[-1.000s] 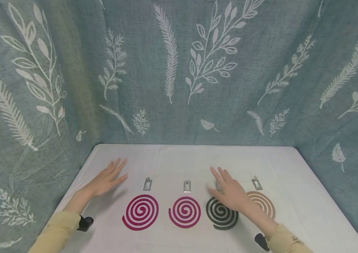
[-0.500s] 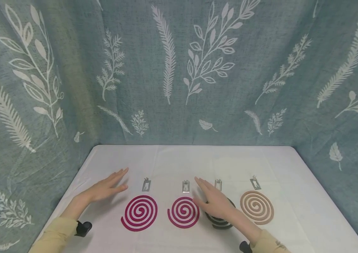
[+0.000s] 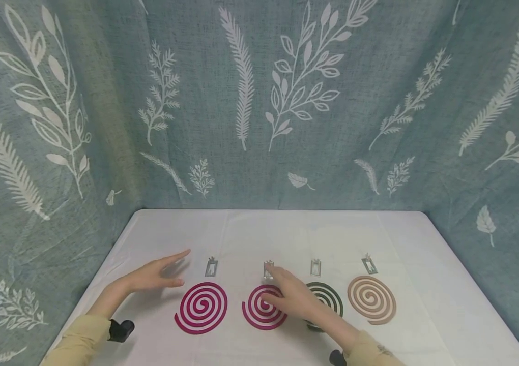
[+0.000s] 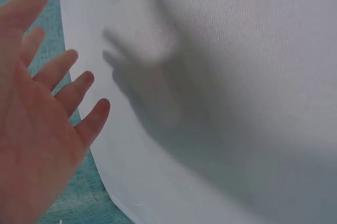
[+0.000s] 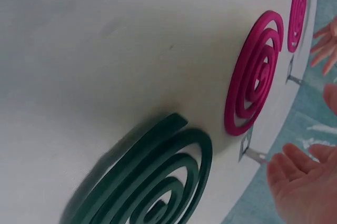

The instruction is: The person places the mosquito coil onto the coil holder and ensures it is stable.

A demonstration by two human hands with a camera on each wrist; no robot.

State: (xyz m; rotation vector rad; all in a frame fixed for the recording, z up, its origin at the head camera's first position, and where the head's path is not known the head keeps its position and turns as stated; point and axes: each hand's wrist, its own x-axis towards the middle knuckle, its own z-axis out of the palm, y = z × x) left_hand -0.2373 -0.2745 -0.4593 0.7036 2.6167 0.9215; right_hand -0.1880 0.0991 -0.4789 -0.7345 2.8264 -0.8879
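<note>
My right hand (image 3: 293,297) hovers, fingers extended, over the middle magenta mosquito coil (image 5: 230,100), partly covering it; its fingertips reach toward the small metal coil stand (image 3: 268,277) behind. Whether they touch that stand cannot be told. A dark green mosquito coil (image 5: 137,155) lies under my right forearm, partly hidden in the head view. My left hand (image 3: 151,274) is held above the table's left side, fingers spread and holding nothing, as the left wrist view also shows. Nearest to it are the left magenta mosquito coil (image 3: 202,305) and its metal stand (image 3: 211,261).
On the right lies a tan mosquito coil (image 3: 370,299), with a tilted metal stand (image 3: 372,272) behind it. Another metal stand (image 3: 316,274) lies behind the green coil. The white table (image 3: 447,315) is enclosed by a blue-green leaf-patterned curtain (image 3: 259,178).
My right hand has moved left, from over the green coil to over the middle magenta coil, uncovering the tan coil. My left hand has dipped slightly and turned. The coils and stands stay put.
</note>
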